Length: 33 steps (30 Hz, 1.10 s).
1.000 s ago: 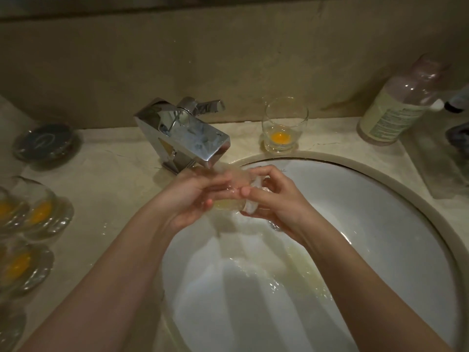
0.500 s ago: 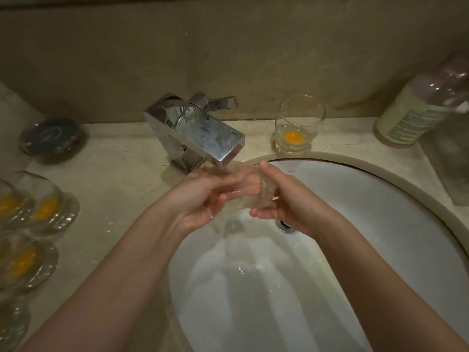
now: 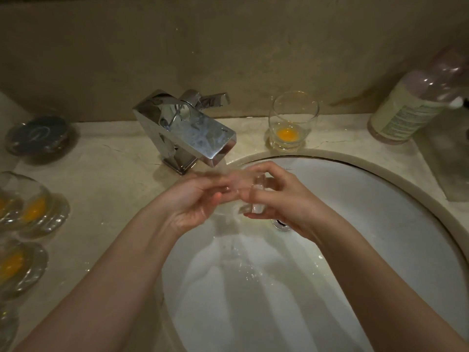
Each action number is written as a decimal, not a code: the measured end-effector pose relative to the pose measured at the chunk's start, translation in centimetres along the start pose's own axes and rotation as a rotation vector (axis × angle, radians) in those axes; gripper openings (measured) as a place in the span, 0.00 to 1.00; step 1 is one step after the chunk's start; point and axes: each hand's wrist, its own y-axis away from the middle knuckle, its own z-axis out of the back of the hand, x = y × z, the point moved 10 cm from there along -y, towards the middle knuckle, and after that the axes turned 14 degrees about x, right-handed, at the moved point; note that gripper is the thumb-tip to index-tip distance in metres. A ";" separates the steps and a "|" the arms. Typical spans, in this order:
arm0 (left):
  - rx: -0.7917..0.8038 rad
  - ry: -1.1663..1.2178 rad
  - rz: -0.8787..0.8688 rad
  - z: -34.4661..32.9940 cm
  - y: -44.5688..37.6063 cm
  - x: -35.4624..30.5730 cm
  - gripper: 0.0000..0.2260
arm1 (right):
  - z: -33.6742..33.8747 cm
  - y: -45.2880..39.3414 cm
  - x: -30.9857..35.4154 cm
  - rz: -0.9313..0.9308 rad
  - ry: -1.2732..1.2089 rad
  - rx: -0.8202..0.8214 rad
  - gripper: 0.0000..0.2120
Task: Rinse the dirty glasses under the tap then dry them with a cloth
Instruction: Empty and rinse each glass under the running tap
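I am holding a glass (image 3: 255,196) on its side under the tap (image 3: 193,133) so water is running through it into the sink (image 3: 380,224). My right hand (image 3: 281,199) is curling around it; my left hand (image 3: 193,199) is rubbing its rim with bent fingers. Beyond my grip, another glass (image 3: 291,120) is holding orange dregs. More dirty glasses (image 3: 28,207) are waiting left of it.

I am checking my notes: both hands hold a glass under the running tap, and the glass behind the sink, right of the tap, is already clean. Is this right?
Not quite. The head view shows the glass behind the sink still has orange residue at its bottom. The rest holds: left hand and right hand hold a glass under the running tap.
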 end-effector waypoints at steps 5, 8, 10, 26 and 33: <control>0.001 -0.044 0.014 -0.4 0.0 0.4 0.16 | 0.0 0.6 -1.1 -0.155 -0.188 -0.010 0.14; 0.010 -0.065 0.009 -0.6 -0.3 0.3 0.19 | 0.3 0.2 -0.8 -0.099 -0.154 0.016 0.08; 0.008 -0.074 0.029 -0.6 -0.2 0.2 0.21 | 0.7 0.4 -0.3 -0.054 -0.109 0.008 0.09; 0.026 -0.106 0.004 -1.8 -0.5 -0.5 0.14 | 1.3 0.7 -0.7 -0.094 -0.257 0.017 0.10; -0.010 -0.064 -0.010 -1.9 -0.5 -0.6 0.21 | 0.9 0.7 -1.0 -0.074 -0.254 0.035 0.15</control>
